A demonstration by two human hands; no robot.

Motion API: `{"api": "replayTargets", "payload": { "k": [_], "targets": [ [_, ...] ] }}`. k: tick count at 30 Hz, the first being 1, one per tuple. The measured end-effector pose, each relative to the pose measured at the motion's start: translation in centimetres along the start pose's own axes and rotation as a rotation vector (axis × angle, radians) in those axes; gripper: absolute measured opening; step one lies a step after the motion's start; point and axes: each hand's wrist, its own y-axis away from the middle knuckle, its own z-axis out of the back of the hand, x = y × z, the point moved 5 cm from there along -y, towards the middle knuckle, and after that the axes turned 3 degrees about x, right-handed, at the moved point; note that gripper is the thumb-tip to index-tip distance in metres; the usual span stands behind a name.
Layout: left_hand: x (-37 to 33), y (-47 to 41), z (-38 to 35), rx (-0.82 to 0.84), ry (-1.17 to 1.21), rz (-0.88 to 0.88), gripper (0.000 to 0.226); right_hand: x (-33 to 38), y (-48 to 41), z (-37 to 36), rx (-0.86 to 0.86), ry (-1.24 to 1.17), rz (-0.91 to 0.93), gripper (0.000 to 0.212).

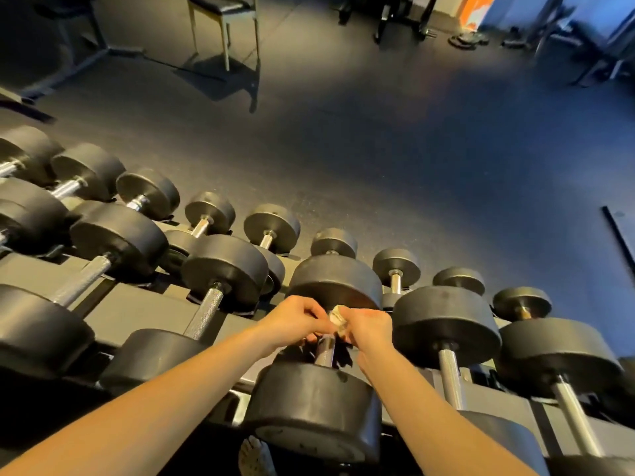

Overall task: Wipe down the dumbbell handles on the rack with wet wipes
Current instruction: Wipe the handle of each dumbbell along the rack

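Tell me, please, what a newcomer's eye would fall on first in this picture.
Both hands meet at bottom centre: the left hand and right hand pinch a crumpled wipe just above a dumbbell handle. Black dumbbells fill the rack from left to right, and a chair stands at top left.

You face dark speckled floor (378, 149) filling middle of frame. Soft light patch mid-floor, bluish tint toward upper right. Chair (223, 15) top centre-left: pale metal legs, dark seat, shadow beneath. Dark machine frame (79, 46) upper left. Weight plates (469, 39) flat on floor upper right, orange panel (479, 10) behind.
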Motion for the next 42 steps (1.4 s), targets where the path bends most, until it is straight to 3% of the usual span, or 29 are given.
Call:
{"api": "replayTargets", "payload": {
  "k": [3, 6, 14, 18, 20, 24, 27, 32, 34, 38, 42],
  "targets": [
    [-0.2, -0.6, -0.5, -0.024, -0.088, -0.028, 0.023, 0.0, 0.3, -0.1, 0.036, 0.122, -0.004, 0.021],
    [0.1, -1.5, -0.8, -0.066, -0.135, 0.008, 0.015, -1.1, 0.2, 0.1, 0.11, 0.195, 0.05, 0.012],
    [1.9, -1.7, -0.2, -0.141, 0.03, 0.199, 0.018, -3.5, -2.7, -1.2, 0.112, -0.105, -0.232, 0.013],
    [2.0, -1.7, -0.6, -0.071, 0.031, 0.208, 0.015, -3.2, -2.7, -2.3, 0.205, -0.188, -0.314, 0.028],
    [1.8, -1.7, -0.5, -0.094, -0.001, 0.167, 0.015, -2.6, -2.6, -2.1, 0.172, -0.159, -0.301, 0.027],
    [0.7, -1.0, -0.6, -0.185, -0.03, 0.007, 0.017, -0.9, -1.0, -1.3, 0.135, 0.039, -0.213, 0.022],
    [0.0, -0.7, -0.9, -0.145, 0.07, -0.042, 0.015, 0.3, 0.2, -1.3, 0.23, 0.26, -0.139, 0.015],
    [1.0, -1.5, -0.3, -0.104, 0.098, 0.056, 0.001, 1.1, 1.8, -0.1, 0.414, 0.159, 0.084, 0.021],
    [1.2, -1.9, -0.3, -0.14, 0.096, 0.118, 0.003, 1.6, 2.0, 0.5, 0.44, 0.272, 0.205, 0.029],
    [1.2, -2.7, -0.4, -0.237, 0.073, 0.246, 0.015, 1.4, 1.2, 0.1, 0.353, 0.686, 0.42, 0.021],
    [1.7, -2.8, -0.6, -0.296, 0.206, 0.372, 0.01, 0.4, 0.3, -1.3, 0.332, 0.772, 0.466, 0.021]
  ]
}}
